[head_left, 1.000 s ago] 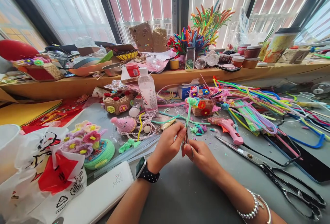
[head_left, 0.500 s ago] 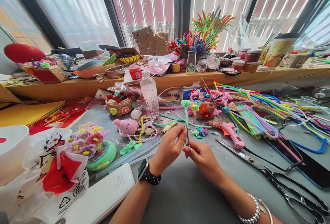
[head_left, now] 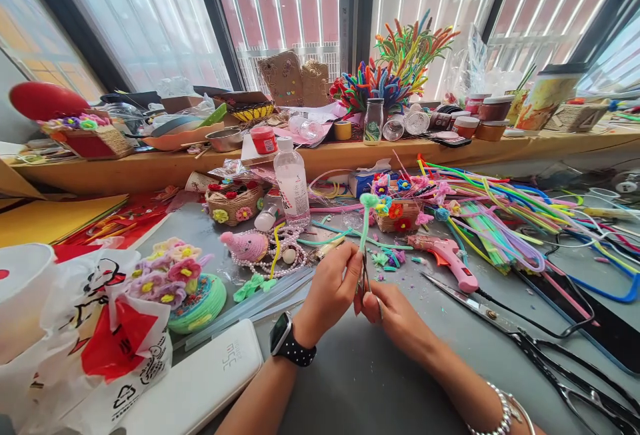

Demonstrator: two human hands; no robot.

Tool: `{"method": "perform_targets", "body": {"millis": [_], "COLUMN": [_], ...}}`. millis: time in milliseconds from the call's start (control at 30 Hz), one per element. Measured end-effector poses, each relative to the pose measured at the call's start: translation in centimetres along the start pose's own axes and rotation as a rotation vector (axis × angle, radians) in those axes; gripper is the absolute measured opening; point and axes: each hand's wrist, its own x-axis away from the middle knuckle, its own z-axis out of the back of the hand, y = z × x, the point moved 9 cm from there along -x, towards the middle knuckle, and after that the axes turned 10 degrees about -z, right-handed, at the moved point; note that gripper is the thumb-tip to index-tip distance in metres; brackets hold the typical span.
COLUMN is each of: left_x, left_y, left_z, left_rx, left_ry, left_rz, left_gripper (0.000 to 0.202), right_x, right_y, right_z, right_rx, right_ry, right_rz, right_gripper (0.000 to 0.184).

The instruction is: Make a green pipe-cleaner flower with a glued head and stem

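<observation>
Above the grey table, my left hand (head_left: 334, 286) is closed around the stem of a mint-green pipe-cleaner flower (head_left: 369, 201). Its fuzzy round head points up. Small scissors (head_left: 365, 271) are in my right hand (head_left: 395, 315), whose fingers are curled around the handles. Their thin metal blades stand upright against the lower stem; my fingers hide most of the handles, and I cannot tell whether the blades touch the stem. Beyond my hands lie green and purple fuzzy scraps (head_left: 387, 259) and a pink glue gun (head_left: 450, 261).
Large black-handled scissors (head_left: 493, 315) and a dark phone (head_left: 595, 321) lie at right, below piled pipe cleaners (head_left: 500, 215). A water bottle (head_left: 291, 185) stands behind my left hand. Leftward are a white power bank (head_left: 215, 375), a crochet flower pot (head_left: 200, 301) and a plastic bag (head_left: 115, 335).
The flower and both hands have shifted slightly to the right in view. The flower's stem now leans a little more to the right, and my right fingers have changed position slightly on the scissors.
</observation>
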Motion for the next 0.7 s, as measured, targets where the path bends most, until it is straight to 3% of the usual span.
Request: {"method": "perform_targets", "body": {"millis": [700], "left_x": [0.0], "left_y": [-0.2], "left_z": [0.0], "left_rx": [-0.051], "left_ry": [0.015], "left_rz": [0.012], "left_gripper": [0.025], "right_x": [0.0], "right_y": [0.0], "right_z": [1.2], "right_rx": [0.155], "right_ry": [0.17], "right_rz": [-0.007], "right_gripper": [0.053]}}
